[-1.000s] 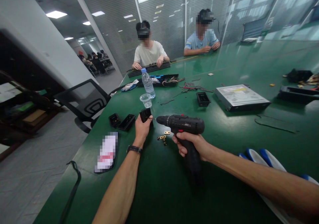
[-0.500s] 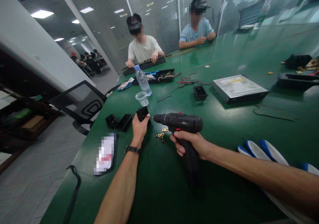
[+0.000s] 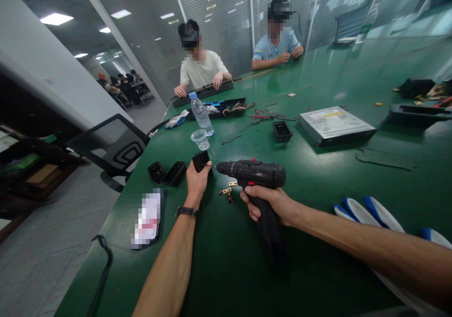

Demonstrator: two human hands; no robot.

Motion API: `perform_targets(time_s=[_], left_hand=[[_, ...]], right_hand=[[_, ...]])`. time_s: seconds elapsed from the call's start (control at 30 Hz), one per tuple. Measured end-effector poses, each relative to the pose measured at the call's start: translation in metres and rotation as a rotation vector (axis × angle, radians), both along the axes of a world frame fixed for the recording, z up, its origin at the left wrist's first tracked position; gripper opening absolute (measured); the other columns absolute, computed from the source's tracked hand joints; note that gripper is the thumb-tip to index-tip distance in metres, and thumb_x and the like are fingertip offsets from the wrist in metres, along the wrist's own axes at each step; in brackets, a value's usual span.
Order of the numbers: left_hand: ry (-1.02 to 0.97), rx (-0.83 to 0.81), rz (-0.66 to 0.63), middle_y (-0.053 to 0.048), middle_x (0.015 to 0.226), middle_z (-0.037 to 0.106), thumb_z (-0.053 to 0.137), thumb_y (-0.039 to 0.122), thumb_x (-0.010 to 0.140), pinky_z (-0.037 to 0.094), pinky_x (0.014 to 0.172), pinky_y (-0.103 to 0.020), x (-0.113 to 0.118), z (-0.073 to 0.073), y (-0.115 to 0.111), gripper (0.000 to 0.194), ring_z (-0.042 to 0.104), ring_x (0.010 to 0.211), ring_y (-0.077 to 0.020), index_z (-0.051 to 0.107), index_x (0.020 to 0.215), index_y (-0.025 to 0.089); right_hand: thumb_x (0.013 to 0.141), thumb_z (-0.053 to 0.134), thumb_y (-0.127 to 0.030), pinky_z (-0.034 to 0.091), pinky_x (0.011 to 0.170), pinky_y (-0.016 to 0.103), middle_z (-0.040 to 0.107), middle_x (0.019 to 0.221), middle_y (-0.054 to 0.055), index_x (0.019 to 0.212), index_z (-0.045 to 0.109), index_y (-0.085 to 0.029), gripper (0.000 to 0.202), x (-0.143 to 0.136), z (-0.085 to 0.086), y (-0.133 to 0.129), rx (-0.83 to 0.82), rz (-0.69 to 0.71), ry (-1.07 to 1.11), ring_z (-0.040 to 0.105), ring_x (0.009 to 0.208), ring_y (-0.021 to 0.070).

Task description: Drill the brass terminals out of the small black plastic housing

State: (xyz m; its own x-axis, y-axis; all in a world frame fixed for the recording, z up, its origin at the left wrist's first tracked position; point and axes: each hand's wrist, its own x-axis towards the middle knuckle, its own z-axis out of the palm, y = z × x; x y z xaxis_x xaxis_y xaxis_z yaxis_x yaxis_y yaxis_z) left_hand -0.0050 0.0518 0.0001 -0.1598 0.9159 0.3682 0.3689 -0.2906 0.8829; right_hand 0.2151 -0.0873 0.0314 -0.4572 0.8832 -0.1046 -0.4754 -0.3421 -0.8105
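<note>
My left hand (image 3: 197, 180) is closed around a small black plastic housing (image 3: 201, 160), held above the green table (image 3: 226, 260). In my right hand (image 3: 271, 199) is a black power drill (image 3: 261, 172), level and pointing left. Its bit reaches the housing near my left thumb; whether it touches a screw is too small to tell. Several small brass pieces (image 3: 226, 191) lie on the table between my hands. Left of my left hand sit two black housings (image 3: 175, 173), (image 3: 156, 171) side by side.
A clear cup (image 3: 200, 139) and water bottle (image 3: 201, 114) stand behind my left hand. Further right are another black housing (image 3: 281, 131), a silver disc drive (image 3: 337, 125) and white-blue gloves (image 3: 367, 213). A phone (image 3: 147, 219) lies left. Two people sit across the table.
The view has shifted very slightly. My hands, the drill and the housing keep practically the same positions relative to each other.
</note>
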Motion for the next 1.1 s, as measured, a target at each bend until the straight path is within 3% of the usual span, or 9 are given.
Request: perform_targets(time_s=[1.1], left_hand=[[-0.038, -0.008, -0.018, -0.006, 0.094, 0.068, 0.073, 0.042, 0.069, 0.049, 0.079, -0.031, 0.0007, -0.0012, 0.0005, 0.043, 0.062, 0.086, -0.0192, 0.066, 0.100, 0.013]], right_hand=[[0.088, 0.055, -0.029, 0.045, 0.051, 0.026, 0.055, 0.051, 0.000, 0.081, 0.063, -0.013, 0.019, -0.0012, -0.0005, -0.0023, 0.022, 0.002, 0.000, 0.052, 0.046, 0.0127]])
